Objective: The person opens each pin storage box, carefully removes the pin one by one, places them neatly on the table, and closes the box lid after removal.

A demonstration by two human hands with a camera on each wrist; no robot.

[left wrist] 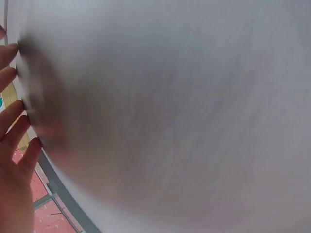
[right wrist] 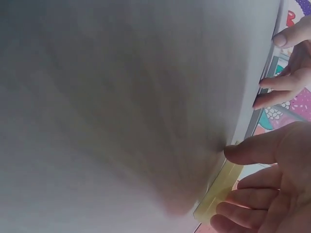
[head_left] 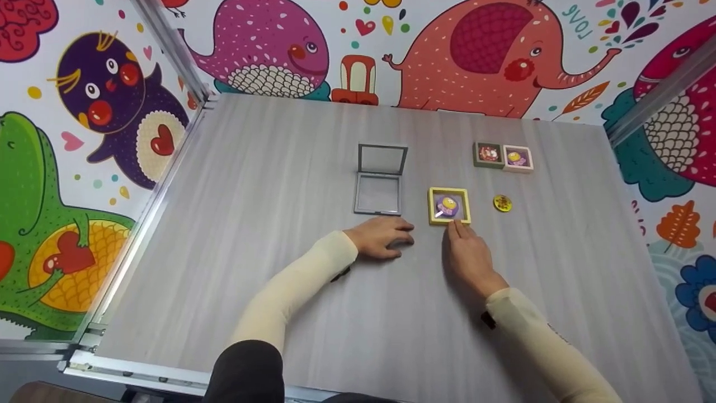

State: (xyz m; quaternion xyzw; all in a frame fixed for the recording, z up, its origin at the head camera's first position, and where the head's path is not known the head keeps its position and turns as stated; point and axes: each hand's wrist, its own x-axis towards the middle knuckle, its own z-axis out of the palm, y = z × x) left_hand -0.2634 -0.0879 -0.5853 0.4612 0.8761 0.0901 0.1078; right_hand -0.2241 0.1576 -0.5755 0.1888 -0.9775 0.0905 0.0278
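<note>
My right hand [head_left: 471, 254] has its straight fingers against the near edge of a small yellow square frame [head_left: 431, 207]. Inside that frame lies a round purple badge [head_left: 447, 206] with a yellow cartoon figure. In the right wrist view, the thumb and fingertips touch the side of the yellow frame [right wrist: 218, 191]. My left hand [head_left: 380, 237] rests on the table with relaxed, spread fingers and holds nothing. Just beyond it lies a grey hinged case [head_left: 356, 193], its lid raised. The left wrist view shows mostly blurred tabletop and the hand's fingers at the left edge.
A yellow round badge [head_left: 502, 203] lies to the right of the yellow frame. Farther back, a green box [head_left: 488, 165] and a pale pink box [head_left: 518, 169] stand side by side, each with a round badge inside. Printed cartoon walls [head_left: 363, 33] bound the grey table [head_left: 251, 168].
</note>
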